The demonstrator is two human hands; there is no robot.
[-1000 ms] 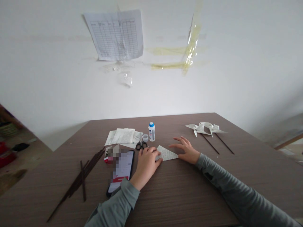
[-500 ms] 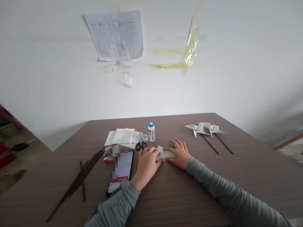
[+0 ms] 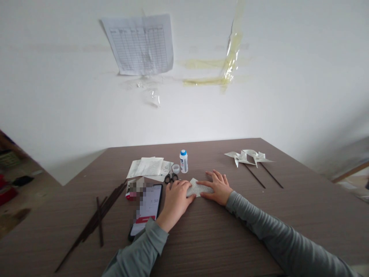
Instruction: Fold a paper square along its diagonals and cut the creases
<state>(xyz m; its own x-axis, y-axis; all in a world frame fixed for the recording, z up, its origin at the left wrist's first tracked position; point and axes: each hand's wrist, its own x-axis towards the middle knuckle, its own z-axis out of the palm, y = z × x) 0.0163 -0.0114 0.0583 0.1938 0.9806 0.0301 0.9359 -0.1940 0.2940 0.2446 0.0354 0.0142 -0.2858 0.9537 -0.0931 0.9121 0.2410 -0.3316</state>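
- Paper [image 3: 195, 189], a small pale piece with print on it, lies on the worktop [image 3: 207, 238] between the two hands, its sides partly covered by fingers.
- The left hand [image 3: 176, 198] rests palm down over the paper's left part, fingers slightly bent and thumb set apart; its grip is loosely open, pressing rather than clasping.
- The right hand [image 3: 217, 188] lies on the paper's right part with fingers spread; its grip is wide, with nothing clasped in it.
- Just beyond the left hand are dark-handled scissors [image 3: 171, 177], near a small round container [image 3: 175, 168] and an upright white bottle [image 3: 183, 162] with a blue cap.
- Left of the left forearm lies a phone [image 3: 150, 209], its lit screen partly pixelated, near a small red-and-white box [image 3: 132, 192].
- Farther left, dark thin sticks [image 3: 98, 217] lie in a bundle, one crossing the others.
- Behind the box, flat paper sheets [image 3: 150, 167] overlap.
- Well off to the right, two paper pinwheels [image 3: 238, 157] on dark sticks lie side by side.
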